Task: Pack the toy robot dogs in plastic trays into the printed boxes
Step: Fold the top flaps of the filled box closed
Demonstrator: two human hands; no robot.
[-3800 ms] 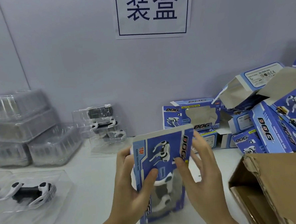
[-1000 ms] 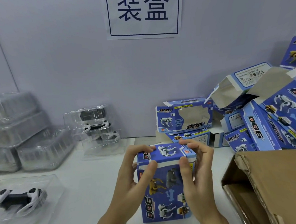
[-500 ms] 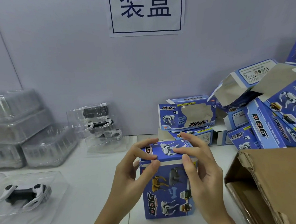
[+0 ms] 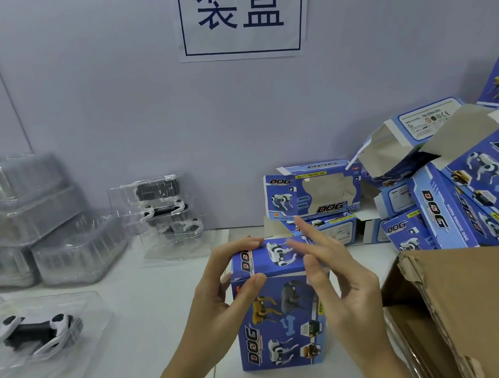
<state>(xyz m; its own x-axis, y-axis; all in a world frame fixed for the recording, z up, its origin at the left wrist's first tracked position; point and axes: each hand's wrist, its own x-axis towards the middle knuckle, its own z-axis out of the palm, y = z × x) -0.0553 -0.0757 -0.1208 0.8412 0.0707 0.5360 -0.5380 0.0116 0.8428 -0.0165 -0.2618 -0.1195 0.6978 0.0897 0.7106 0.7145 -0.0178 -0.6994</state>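
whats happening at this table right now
A person is packing toy robot dogs into printed boxes. A blue box stands upright on the white table, top flap down. The left hand grips its upper corner; the right hand is open beside it. Another tray with a dog waits at left.

1. Bare white table lies open between the upright printed box and the trayed toy dog at left.
2. A brown carton blocks the right side.
3. Stacked clear trays and piled blue boxes line the back wall.
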